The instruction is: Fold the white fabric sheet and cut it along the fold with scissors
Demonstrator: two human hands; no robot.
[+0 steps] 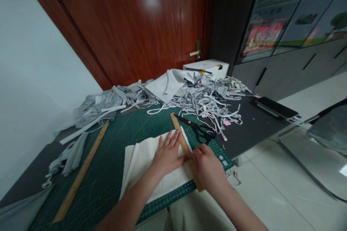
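My left hand (167, 153) lies flat with its fingers spread, pressing on a cream cloth (139, 162) and on the edge of a wooden ruler (183, 143). The ruler runs lengthwise along the cloth's right side. At its right edge, my right hand (207, 166) is closed with the fingers bent; whatever it holds, if anything, is hidden. Both hands nearly touch at the thumb and fingers. Beneath the cloth is a green cutting mat (108, 162) with a printed grid. Black scissors (199, 128) rest on the mat just beyond my right hand.
A second wooden ruler (81, 173) lies on the mat's left side. Grey fabric scraps (200, 95) are heaped along the back, with a white box (214, 66) behind. A phone (276, 107) lies at the right of the dark table (249, 126). Tiled floor (271, 166) shows beyond the edge.
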